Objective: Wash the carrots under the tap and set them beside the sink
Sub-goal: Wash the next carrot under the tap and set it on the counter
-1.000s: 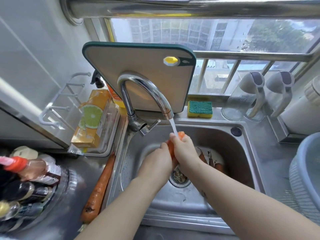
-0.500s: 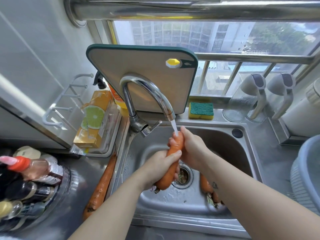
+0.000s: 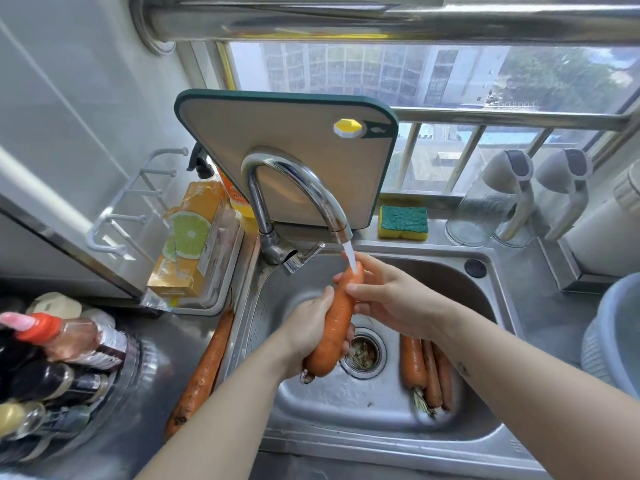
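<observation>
A thick orange carrot is held steeply tilted over the steel sink, its upper end under the water running from the curved tap. My left hand grips its lower half from the left. My right hand pinches its upper part from the right. Three thinner carrots lie in the basin to the right of the drain. Another long carrot lies on the counter along the sink's left rim.
A cutting board leans behind the tap. A sponge sits on the back ledge, with glass jugs to its right. A juice carton in a tray stands at left, bottles at near left, a plastic basin at right.
The carrot has come up out of my closed hands and now shows most of its length. My left hand slid to its lower half; my right hand stays near the top under the stream.
</observation>
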`<action>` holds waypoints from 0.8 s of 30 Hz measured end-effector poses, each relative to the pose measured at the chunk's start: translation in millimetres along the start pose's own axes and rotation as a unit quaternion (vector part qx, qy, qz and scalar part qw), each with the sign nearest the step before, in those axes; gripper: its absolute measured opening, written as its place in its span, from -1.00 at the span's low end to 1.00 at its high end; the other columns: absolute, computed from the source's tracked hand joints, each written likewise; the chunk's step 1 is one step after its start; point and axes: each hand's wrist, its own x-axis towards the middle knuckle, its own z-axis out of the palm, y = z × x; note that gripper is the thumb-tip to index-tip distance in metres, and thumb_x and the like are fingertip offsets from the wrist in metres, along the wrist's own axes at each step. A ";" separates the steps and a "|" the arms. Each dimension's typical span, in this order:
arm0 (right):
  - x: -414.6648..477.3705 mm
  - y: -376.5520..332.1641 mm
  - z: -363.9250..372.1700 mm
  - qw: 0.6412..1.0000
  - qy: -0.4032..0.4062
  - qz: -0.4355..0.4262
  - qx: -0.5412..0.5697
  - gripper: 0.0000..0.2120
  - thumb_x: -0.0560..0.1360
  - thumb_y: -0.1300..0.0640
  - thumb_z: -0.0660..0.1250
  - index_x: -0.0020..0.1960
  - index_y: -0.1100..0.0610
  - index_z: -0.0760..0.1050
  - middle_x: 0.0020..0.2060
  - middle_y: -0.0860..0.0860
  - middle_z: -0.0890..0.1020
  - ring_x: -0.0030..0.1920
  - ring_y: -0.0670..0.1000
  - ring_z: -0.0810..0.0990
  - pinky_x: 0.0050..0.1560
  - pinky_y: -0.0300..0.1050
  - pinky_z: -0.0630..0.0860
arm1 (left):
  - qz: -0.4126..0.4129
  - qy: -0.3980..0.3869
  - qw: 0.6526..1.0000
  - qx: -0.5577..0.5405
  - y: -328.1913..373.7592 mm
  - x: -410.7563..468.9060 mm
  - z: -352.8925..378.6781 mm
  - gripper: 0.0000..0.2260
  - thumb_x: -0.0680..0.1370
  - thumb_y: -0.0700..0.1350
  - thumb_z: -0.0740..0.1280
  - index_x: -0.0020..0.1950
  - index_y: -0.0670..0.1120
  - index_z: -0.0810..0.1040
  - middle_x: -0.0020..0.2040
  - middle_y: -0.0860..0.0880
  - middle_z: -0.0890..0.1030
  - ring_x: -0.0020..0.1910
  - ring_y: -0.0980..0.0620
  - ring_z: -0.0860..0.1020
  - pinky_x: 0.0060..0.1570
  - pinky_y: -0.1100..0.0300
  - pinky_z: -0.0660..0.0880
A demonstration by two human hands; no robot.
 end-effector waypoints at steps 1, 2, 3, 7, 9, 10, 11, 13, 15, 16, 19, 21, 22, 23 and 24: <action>0.9 0.1 1.8 0.999 0.020 -0.015 -0.028 -0.61 0.53 0.39 0.24 0.30 0.13 0.39 -0.04 0.11 0.55 -0.12 0.01 0.56 -0.10 -0.15 0.52 | 0.006 0.011 1.000 0.019 0.8 0.4 1.6 -0.57 0.67 0.07 -0.03 -0.07 -0.17 0.50 -0.39 -0.11 0.54 -0.48 0.01 0.50 -0.43 0.24 0.48; 2.2 0.5 4.4 0.997 0.049 -0.033 -0.057 -0.68 0.53 0.35 0.27 0.24 0.12 0.43 -0.07 0.10 0.56 -0.14 0.00 0.56 -0.14 -0.14 0.51 | 0.015 0.022 0.999 0.042 1.7 0.9 3.1 -0.56 0.66 0.08 -0.04 -0.07 -0.16 0.51 -0.39 -0.10 0.54 -0.47 0.01 0.50 -0.41 0.24 0.48; 4.1 2.7 6.0 0.992 0.079 -0.052 -0.084 -0.74 0.53 0.30 0.31 0.18 0.09 0.47 -0.10 0.09 0.57 -0.14 0.01 0.56 -0.14 -0.11 0.52 | 0.023 0.031 0.997 0.064 2.2 2.0 4.4 -0.55 0.66 0.09 -0.05 -0.05 -0.15 0.52 -0.39 -0.09 0.55 -0.46 0.01 0.51 -0.37 0.23 0.49; 6.1 5.2 6.5 0.984 0.128 -0.070 -0.099 -0.85 0.57 0.16 0.27 0.13 0.07 0.52 -0.09 0.10 0.64 -0.08 0.04 0.62 0.00 0.04 0.56 | 0.028 0.037 0.994 0.104 2.7 5.9 3.8 -0.54 0.66 0.11 -0.05 0.02 -0.17 0.52 -0.34 -0.11 0.57 -0.41 -0.02 0.53 -0.29 0.18 0.51; 4.0 2.8 2.5 0.991 0.099 -0.051 -0.070 -0.79 0.59 0.17 0.21 0.21 0.13 0.48 -0.05 0.13 0.64 -0.07 0.04 0.63 0.03 0.01 0.57 | 0.020 0.027 0.995 0.092 2.6 5.7 2.7 -0.55 0.66 0.10 -0.04 0.04 -0.19 0.50 -0.35 -0.12 0.57 -0.42 -0.02 0.53 -0.32 0.18 0.51; 3.0 1.5 0.1 0.994 0.079 -0.042 -0.070 -0.75 0.59 0.19 0.21 0.26 0.13 0.44 -0.02 0.14 0.64 -0.04 0.04 0.63 0.06 0.00 0.57 | 0.014 0.021 0.996 0.082 2.9 5.4 2.1 -0.56 0.66 0.10 -0.03 0.03 -0.19 0.50 -0.36 -0.11 0.56 -0.43 -0.01 0.52 -0.35 0.19 0.50; 1.6 0.9 -2.4 0.994 0.062 -0.035 -0.082 -0.68 0.57 0.22 0.25 0.31 0.10 0.40 0.02 0.14 0.63 -0.01 0.04 0.62 0.09 0.00 0.56 | 0.006 0.016 0.997 0.070 3.4 4.8 1.9 -0.57 0.66 0.10 -0.03 0.02 -0.18 0.50 -0.36 -0.11 0.56 -0.45 0.00 0.52 -0.37 0.20 0.49; 0.3 1.3 -5.5 0.988 0.055 -0.040 -0.140 -0.55 0.52 0.25 0.34 0.37 0.06 0.36 0.06 0.15 0.61 0.03 0.05 0.60 0.12 0.03 0.56 | -0.004 0.017 0.998 0.059 4.8 4.5 2.1 -0.57 0.66 0.09 -0.02 0.00 -0.18 0.50 -0.37 -0.10 0.56 -0.46 0.01 0.51 -0.38 0.21 0.49; -0.3 1.6 -2.6 0.977 0.091 -0.062 -0.183 -0.58 0.49 0.22 0.37 0.33 0.07 0.42 0.03 0.18 0.62 -0.01 0.03 0.61 0.10 0.05 0.58 | 0.004 0.026 0.996 0.082 5.3 6.5 3.0 -0.55 0.66 0.10 -0.04 0.05 -0.20 0.50 -0.37 -0.09 0.56 -0.46 0.01 0.52 -0.34 0.19 0.49; 0.2 2.5 -0.4 0.974 0.117 -0.075 -0.181 -0.62 0.50 0.20 0.37 0.30 0.07 0.45 0.02 0.19 0.62 -0.05 0.02 0.61 0.06 0.01 0.60 | 0.010 0.029 0.994 0.100 5.8 7.8 3.5 -0.53 0.66 0.10 -0.05 0.09 -0.21 0.49 -0.37 -0.09 0.57 -0.44 0.00 0.53 -0.31 0.17 0.50; 3.0 4.6 3.6 0.971 0.157 -0.079 -0.162 -0.63 0.53 0.14 0.34 0.33 0.10 0.45 0.03 0.19 0.62 -0.07 -0.01 0.63 -0.11 -0.16 0.59 | 0.008 0.024 0.994 0.107 6.9 8.7 4.1 -0.52 0.66 0.11 -0.04 0.10 -0.22 0.49 -0.35 -0.10 0.57 -0.42 -0.02 0.53 -0.29 0.15 0.51; 4.0 3.2 0.6 0.988 0.111 -0.045 -0.102 -0.54 0.52 0.18 0.34 0.40 0.12 0.37 0.09 0.20 0.59 -0.04 0.02 0.63 -0.11 -0.14 0.57 | -0.008 0.014 0.997 0.080 7.8 7.4 1.9 -0.55 0.65 0.12 -0.03 0.07 -0.19 0.49 -0.36 -0.09 0.57 -0.43 0.00 0.53 -0.35 0.19 0.50; 3.0 0.5 -1.2 0.995 0.076 -0.025 -0.054 -0.51 0.52 0.23 0.33 0.43 0.13 0.33 0.10 0.20 0.58 -0.03 0.02 0.62 -0.11 -0.15 0.57 | -0.017 0.007 0.998 0.065 8.7 6.2 0.3 -0.56 0.65 0.12 -0.02 0.06 -0.19 0.49 -0.37 -0.08 0.56 -0.44 0.01 0.52 -0.38 0.20 0.49; 0.9 -3.1 -3.4 0.999 0.046 -0.007 -0.010 -0.49 0.52 0.29 0.30 0.43 0.11 0.30 0.11 0.18 0.57 -0.02 0.03 0.61 -0.12 -0.16 0.57 | -0.028 -0.003 0.998 0.050 9.5 4.9 -1.4 -0.56 0.65 0.12 -0.02 0.06 -0.18 0.49 -0.38 -0.08 0.56 -0.45 0.02 0.52 -0.41 0.22 0.49; -1.3 -6.3 -5.7 1.000 0.025 0.006 0.017 -0.48 0.51 0.35 0.27 0.42 0.09 0.29 0.11 0.17 0.57 0.00 0.03 0.60 -0.13 -0.18 0.58 | -0.039 -0.012 0.998 0.037 10.2 4.0 -3.1 -0.56 0.65 0.12 -0.01 0.07 -0.19 0.49 -0.38 -0.08 0.56 -0.46 0.03 0.51 -0.43 0.22 0.48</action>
